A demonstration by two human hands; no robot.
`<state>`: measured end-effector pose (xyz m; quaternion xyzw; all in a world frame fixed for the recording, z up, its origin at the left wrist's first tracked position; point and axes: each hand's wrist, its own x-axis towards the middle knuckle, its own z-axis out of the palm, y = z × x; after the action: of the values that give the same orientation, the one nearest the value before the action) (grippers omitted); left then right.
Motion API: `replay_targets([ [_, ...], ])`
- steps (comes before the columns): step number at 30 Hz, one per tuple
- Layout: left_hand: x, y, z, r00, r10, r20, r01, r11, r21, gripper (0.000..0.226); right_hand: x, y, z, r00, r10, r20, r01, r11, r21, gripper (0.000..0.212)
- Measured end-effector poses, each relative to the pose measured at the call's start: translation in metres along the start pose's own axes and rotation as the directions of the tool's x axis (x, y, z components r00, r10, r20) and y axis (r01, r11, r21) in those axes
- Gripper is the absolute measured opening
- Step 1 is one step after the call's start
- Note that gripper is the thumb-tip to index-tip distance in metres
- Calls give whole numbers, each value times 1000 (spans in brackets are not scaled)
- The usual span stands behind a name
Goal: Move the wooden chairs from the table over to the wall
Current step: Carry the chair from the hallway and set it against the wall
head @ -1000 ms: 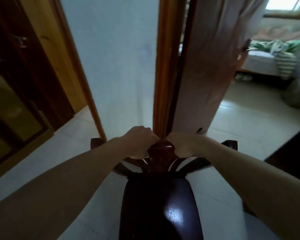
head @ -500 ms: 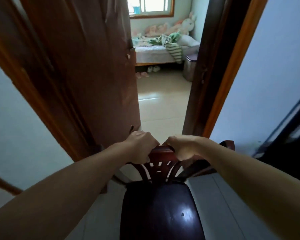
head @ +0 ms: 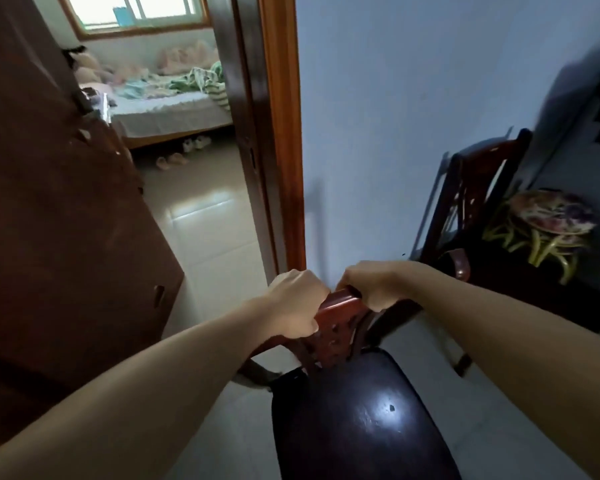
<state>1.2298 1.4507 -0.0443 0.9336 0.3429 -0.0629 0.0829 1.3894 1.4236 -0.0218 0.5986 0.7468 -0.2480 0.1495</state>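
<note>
A dark wooden chair (head: 357, 424) with a glossy seat fills the lower middle of the head view, its carved backrest pointing away from me toward the pale blue wall (head: 413, 116). My left hand (head: 297, 303) and my right hand (head: 373, 284) both grip the top rail of the backrest, close together. The chair's legs are hidden below the seat. A second wooden chair (head: 465, 202) stands against the wall at the right.
An open brown door (head: 49, 220) takes up the left side. Its wooden frame (head: 278, 133) stands just beyond my hands, with a bedroom and bed (head: 167, 109) behind. A small stool with a floral cushion (head: 551, 216) sits at right. Pale tiled floor (head: 205, 237) lies ahead.
The view has swung right: the doorway slid to the left, the blue wall and the second chair came into sight. Both hands kept their grip on the chair's backrest.
</note>
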Motion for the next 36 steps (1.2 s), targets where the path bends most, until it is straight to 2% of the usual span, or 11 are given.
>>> replay_targets([
  [8,126,36,-4,994,108,-28,-110,992,-59,11,12,114,-30,983,180,30,-178,982,-60,37],
  [13,211,54,-14,981,184,-65,-187,981,-46,17,23,187,-55,955,295,9,-294,953,-72,40],
  [17,255,68,-16,971,228,-73,-232,971,-51,10,29,230,-66,939,343,31,-339,936,-91,47],
  [20,286,80,-15,970,228,-82,-234,970,-70,18,32,262,-69,937,347,34,-344,935,-88,50],
  [22,304,87,-16,972,215,-91,-221,974,-52,11,35,284,-71,939,342,36,-339,937,-86,52],
  [25,330,98,-17,981,169,-93,-173,984,-37,21,40,317,-74,952,304,41,-299,950,-94,49],
  [31,373,125,-19,997,11,-70,-12,1000,-16,20,52,374,-85,983,165,86,-157,983,-93,43],
  [36,398,131,-10,985,-124,-119,122,992,-28,27,69,410,-94,991,99,93,-94,994,-58,43],
])
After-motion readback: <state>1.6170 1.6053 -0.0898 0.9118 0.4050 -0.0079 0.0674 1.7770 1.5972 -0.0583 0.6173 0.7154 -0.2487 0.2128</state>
